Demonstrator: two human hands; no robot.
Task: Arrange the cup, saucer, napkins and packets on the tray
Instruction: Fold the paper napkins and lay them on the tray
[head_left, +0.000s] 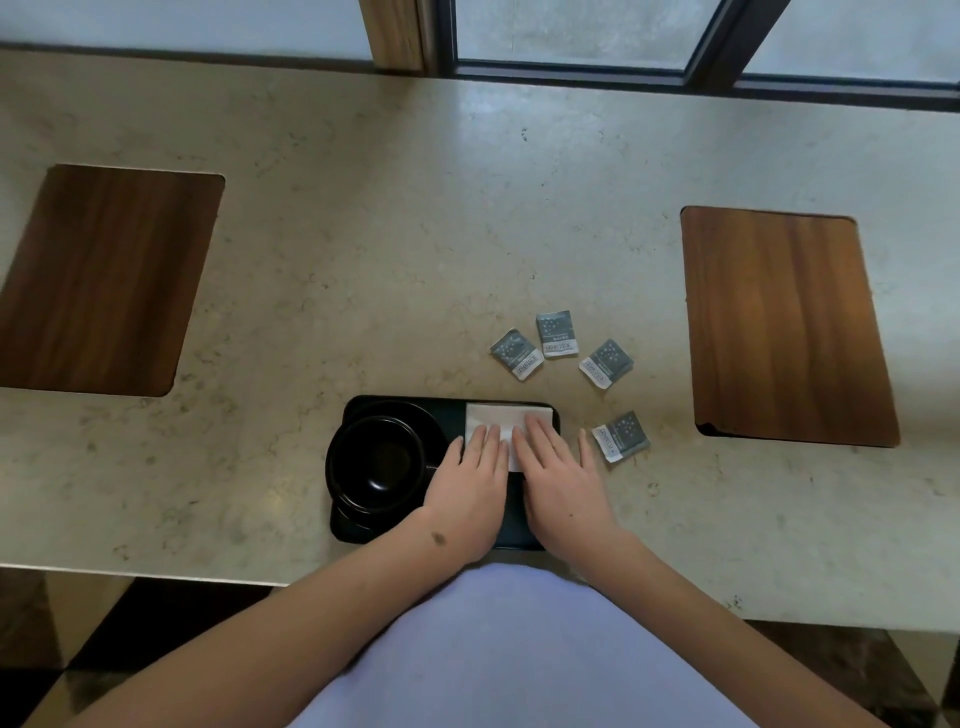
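Four grey sachets (540, 334) lie loose on the stone counter (363, 260), none yet on the black tray (353, 405). Three sit in an arc beyond the fingertips of both hands; the fourth (621, 435) lies just beside the right thumb, off the tray's right edge.

The left hand (470, 483) and right hand (563, 483) lie side by side, palms down, fingers straight and only slightly spread, pressing flat on the white napkin (493, 415). Neither hand grips anything. The napkin occupies the tray's right half, its far edge showing past the fingertips. Whether it is one sheet or a folded stack cannot be told from this view.

The black cup (376, 462) stands on the black saucer (358, 512) in the tray's left half, just beside the left thumb. Cup and saucer appear already placed.

Handling assessment: the napkin is light, soft paper that will likely shift or crease if dragged; flat pressure, as applied, suits it. The sachets are thin, light and probably slick, lying flat on stone; each would best be pinched at an edge or corner between thumb and forefinger, or slid to lift an edge first. The cup and saucer look ceramic, hence rigid and breakable, and the tray should be steadied by its rim if moved.

Two wooden boards (109, 280) flank the work area, well apart from the hands.
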